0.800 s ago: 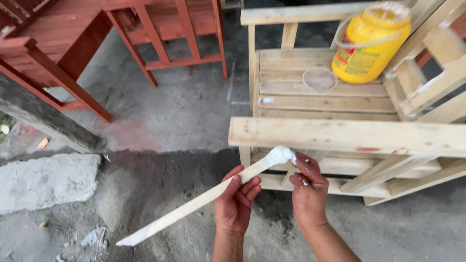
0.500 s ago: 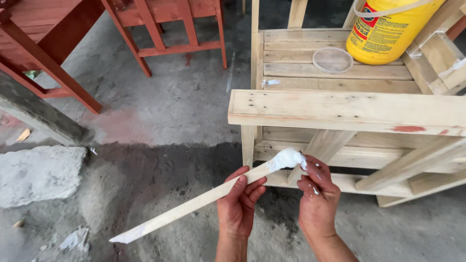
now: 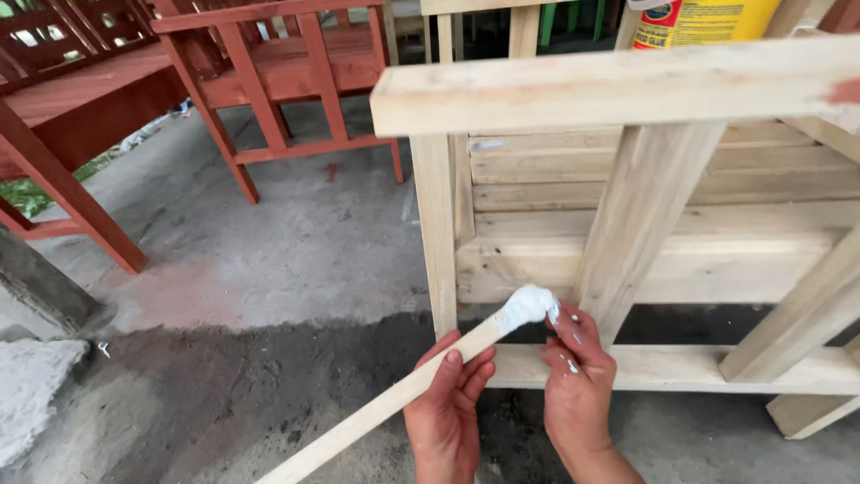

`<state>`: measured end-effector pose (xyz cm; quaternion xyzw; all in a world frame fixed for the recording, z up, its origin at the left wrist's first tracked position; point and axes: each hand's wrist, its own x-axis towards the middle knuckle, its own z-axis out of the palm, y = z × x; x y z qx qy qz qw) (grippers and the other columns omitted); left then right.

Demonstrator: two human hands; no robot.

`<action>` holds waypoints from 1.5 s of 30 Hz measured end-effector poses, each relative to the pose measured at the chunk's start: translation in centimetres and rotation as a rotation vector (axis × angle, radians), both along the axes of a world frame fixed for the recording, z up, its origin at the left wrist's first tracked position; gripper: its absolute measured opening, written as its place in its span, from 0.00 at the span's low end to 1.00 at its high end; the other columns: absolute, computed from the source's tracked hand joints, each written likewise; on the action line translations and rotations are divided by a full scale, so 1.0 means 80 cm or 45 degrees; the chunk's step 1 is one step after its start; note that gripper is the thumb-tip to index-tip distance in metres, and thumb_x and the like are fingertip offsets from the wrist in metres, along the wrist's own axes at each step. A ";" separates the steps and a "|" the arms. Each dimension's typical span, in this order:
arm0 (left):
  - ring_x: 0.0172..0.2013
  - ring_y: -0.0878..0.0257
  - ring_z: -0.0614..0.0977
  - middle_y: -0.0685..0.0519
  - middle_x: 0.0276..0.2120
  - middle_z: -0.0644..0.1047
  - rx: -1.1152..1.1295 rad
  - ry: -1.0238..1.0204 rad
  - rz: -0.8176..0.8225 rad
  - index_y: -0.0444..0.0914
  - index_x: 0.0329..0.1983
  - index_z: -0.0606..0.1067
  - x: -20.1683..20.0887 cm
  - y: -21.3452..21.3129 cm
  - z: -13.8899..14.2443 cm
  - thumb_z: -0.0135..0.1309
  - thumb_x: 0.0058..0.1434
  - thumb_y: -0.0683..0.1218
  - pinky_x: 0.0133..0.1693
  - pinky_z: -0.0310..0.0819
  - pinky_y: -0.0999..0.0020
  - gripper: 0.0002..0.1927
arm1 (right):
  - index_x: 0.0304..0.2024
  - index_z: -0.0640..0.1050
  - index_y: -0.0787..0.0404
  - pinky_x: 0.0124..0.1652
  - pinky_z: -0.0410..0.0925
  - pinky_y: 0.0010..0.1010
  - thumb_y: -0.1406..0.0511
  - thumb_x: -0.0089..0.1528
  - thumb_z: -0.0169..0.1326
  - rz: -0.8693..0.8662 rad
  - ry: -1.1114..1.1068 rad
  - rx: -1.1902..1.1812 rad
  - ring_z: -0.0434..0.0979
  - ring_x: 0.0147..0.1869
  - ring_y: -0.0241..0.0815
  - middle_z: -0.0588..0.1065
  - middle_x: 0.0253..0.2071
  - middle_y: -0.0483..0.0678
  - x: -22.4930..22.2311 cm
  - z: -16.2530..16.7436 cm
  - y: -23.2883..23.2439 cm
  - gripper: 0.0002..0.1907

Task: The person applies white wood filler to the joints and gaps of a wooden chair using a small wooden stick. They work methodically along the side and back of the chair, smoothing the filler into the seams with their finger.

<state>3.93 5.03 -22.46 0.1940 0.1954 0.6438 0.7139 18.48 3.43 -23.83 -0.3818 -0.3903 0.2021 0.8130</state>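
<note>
A: Frame [image 3: 627,85]?
B: Bare wood, filling twelve to three o'clock; open floor [image 3: 296,269] at nine.
A: Slat [image 3: 403,394]?
B: At six, running to seven; glue [image 3: 527,305] on its tip, near the frame's post.
A: Hands?
B: Left hand [image 3: 448,403] clenched around slat; right hand [image 3: 578,376] fingers curled, touching glue.

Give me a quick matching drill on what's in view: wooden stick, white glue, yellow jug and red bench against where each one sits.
Things:
1. wooden stick
2. white glue blob
3. yellow jug
4. red bench

Places:
A. top edge, behind the unpainted frame
B. upper left, on the concrete
C. gripped in the left hand
D. on the stick's tip, by the right hand

Pairs: 1-C, 2-D, 3-A, 4-B
</note>
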 end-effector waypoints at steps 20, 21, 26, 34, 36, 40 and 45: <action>0.38 0.44 0.88 0.31 0.41 0.83 -0.244 0.044 0.216 0.25 0.56 0.72 0.014 0.025 0.019 0.54 0.62 0.39 0.38 0.86 0.57 0.20 | 0.46 0.81 0.71 0.53 0.65 0.23 0.83 0.52 0.44 -0.056 -0.317 -0.094 0.74 0.61 0.40 0.74 0.59 0.49 0.018 0.057 0.029 0.23; 0.38 0.45 0.87 0.32 0.41 0.83 -0.230 0.045 0.209 0.25 0.56 0.73 0.012 0.026 0.019 0.54 0.61 0.38 0.37 0.86 0.58 0.21 | 0.44 0.80 0.72 0.54 0.65 0.23 0.83 0.51 0.44 -0.086 -0.345 -0.058 0.74 0.61 0.39 0.74 0.58 0.49 0.018 0.064 0.030 0.22; 0.38 0.45 0.87 0.33 0.41 0.83 -0.193 0.017 0.124 0.25 0.55 0.73 -0.001 0.037 0.022 0.52 0.62 0.40 0.38 0.85 0.58 0.19 | 0.47 0.81 0.67 0.47 0.66 0.25 0.82 0.50 0.41 0.011 -0.588 -0.230 0.74 0.50 0.40 0.74 0.55 0.47 0.027 0.105 0.046 0.27; 0.41 0.46 0.87 0.34 0.43 0.82 -0.159 -0.043 0.096 0.25 0.56 0.72 -0.008 0.038 0.032 0.50 0.64 0.40 0.41 0.85 0.58 0.20 | 0.54 0.81 0.59 0.52 0.67 0.29 0.77 0.56 0.47 -0.057 -0.749 -0.535 0.76 0.51 0.43 0.73 0.49 0.47 0.040 0.133 0.077 0.25; 0.42 0.46 0.87 0.34 0.43 0.82 -0.235 0.015 0.107 0.25 0.57 0.72 -0.010 0.038 0.036 0.50 0.65 0.41 0.42 0.85 0.57 0.20 | 0.54 0.82 0.57 0.52 0.68 0.32 0.74 0.59 0.48 -0.089 -0.806 -0.611 0.77 0.50 0.46 0.73 0.48 0.49 0.042 0.138 0.079 0.23; 0.41 0.46 0.87 0.34 0.43 0.82 -0.235 0.017 0.120 0.25 0.57 0.72 -0.013 0.036 0.036 0.50 0.64 0.40 0.42 0.85 0.57 0.19 | 0.54 0.83 0.50 0.50 0.70 0.37 0.71 0.59 0.50 -0.274 -1.093 -0.715 0.78 0.48 0.52 0.75 0.47 0.51 0.033 0.149 0.068 0.23; 0.41 0.46 0.87 0.34 0.42 0.82 -0.219 0.049 0.141 0.25 0.56 0.73 -0.018 0.038 0.029 0.50 0.64 0.40 0.41 0.85 0.57 0.19 | 0.57 0.79 0.46 0.48 0.71 0.45 0.70 0.56 0.53 -0.443 -1.340 -0.759 0.78 0.47 0.56 0.73 0.49 0.52 0.006 0.165 0.040 0.26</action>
